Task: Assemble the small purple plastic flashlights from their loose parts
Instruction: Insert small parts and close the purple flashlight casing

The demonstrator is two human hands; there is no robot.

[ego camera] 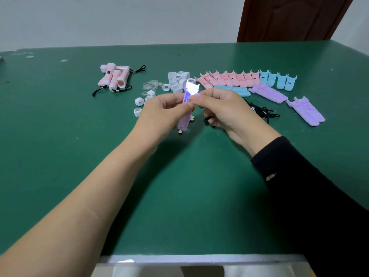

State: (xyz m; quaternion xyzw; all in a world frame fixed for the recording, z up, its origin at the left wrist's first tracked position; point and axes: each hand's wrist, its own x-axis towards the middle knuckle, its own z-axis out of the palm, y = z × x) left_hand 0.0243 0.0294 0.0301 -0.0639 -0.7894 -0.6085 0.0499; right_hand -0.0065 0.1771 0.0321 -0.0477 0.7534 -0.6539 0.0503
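We hold a purple shell [184,120] above the green table [179,186], its bulb [191,87] lit. Our left hand [165,110] pinches its middle, and our right hand [225,108] pinches just below the head. It looks light, stiff and thin, so it is likely best gripped gently by its long edges.

Our bare left forearm runs in from 7 o'clock; our left hand [159,111] grips the purple flashlight [184,121] with curled fingers. Our black-sleeved right arm enters from 4 o'clock; our right hand [225,110] pinches its upper part, just beside the left thumb.
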